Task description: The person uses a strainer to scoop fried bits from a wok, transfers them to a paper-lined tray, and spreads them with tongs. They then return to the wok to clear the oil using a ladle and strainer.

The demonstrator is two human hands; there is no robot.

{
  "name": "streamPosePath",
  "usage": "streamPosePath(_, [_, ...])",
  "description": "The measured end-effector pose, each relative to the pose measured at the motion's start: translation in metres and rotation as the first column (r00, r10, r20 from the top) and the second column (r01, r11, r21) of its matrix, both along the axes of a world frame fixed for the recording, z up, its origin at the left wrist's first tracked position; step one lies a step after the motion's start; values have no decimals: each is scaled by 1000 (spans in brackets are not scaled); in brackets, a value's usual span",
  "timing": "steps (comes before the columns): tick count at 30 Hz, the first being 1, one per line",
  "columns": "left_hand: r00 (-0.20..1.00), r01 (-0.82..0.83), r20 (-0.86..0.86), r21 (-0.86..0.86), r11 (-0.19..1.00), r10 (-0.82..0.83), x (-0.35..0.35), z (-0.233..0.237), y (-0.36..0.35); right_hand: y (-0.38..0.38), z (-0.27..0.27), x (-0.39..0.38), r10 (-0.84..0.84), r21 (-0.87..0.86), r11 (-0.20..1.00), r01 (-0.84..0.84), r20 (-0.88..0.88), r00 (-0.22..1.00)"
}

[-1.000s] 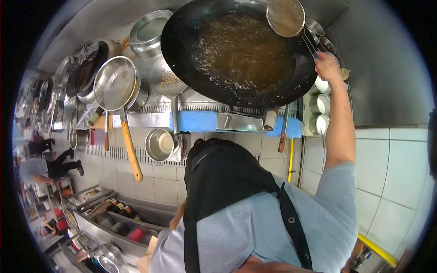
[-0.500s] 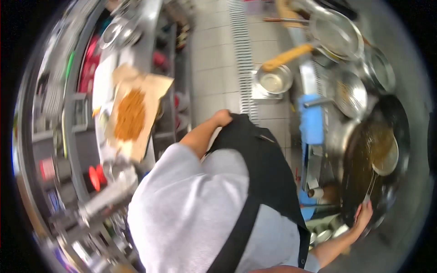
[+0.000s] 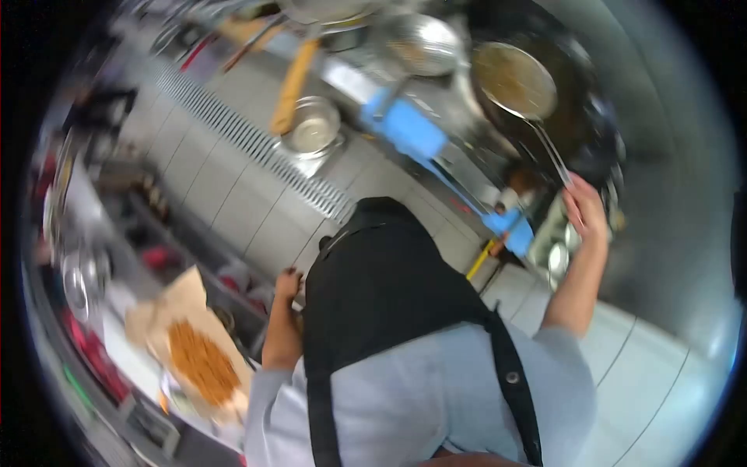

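We have our right hand [image 3: 587, 208] just beside the black wok [image 3: 574, 86], its fingers closed around the handle of a mesh skimmer [image 3: 515, 81]. The skimmer's round mesh lies over the wok, within its rim as we see it; we cannot tell whether it touches what is inside. Our left hand [image 3: 288, 285] is well apart from the wok, low and to its left, next to our black apron [image 3: 381, 296]; its fingers look curled in, but we cannot tell whether they hold anything. Just left of the wok we see a round metal strainer [image 3: 426, 45], and below and left of the wok a blue cloth [image 3: 408, 128]. Farther left of the wok is a metal pot [image 3: 313, 132], partly covered in our view by a wooden handle [image 3: 296, 87]. Well to the wok's lower left, a heap of orange-brown food [image 3: 202, 362] lies on brown paper [image 3: 152, 315] on a tabletop [image 3: 93, 214].
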State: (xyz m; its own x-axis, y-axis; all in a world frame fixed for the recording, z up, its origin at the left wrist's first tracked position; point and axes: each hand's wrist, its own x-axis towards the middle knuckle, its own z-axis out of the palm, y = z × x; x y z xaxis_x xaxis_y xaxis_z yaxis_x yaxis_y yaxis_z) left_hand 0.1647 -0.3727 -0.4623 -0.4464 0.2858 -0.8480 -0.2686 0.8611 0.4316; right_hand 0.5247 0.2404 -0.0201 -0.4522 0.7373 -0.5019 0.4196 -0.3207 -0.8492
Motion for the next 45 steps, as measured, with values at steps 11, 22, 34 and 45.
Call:
streamPosePath(11, [806,-496,439,137,857,396,-77,-70,-137,-62,-1,-7,-217,-88,975,205,-162,963])
streamPosePath(22, [937,-337,122,77,938,327,-91,11,34,64,54,-110,-254,79,952,297,-344,904])
streamPosePath(34, [895,-440,2,182,880,447,-99,99,116,449,30,-459,-368,467,568,-678,881,299])
streamPosePath(45, [672,-736,602,610,294,432,-180,290,285,420,73,-398,-69,506,841,-191,451,890])
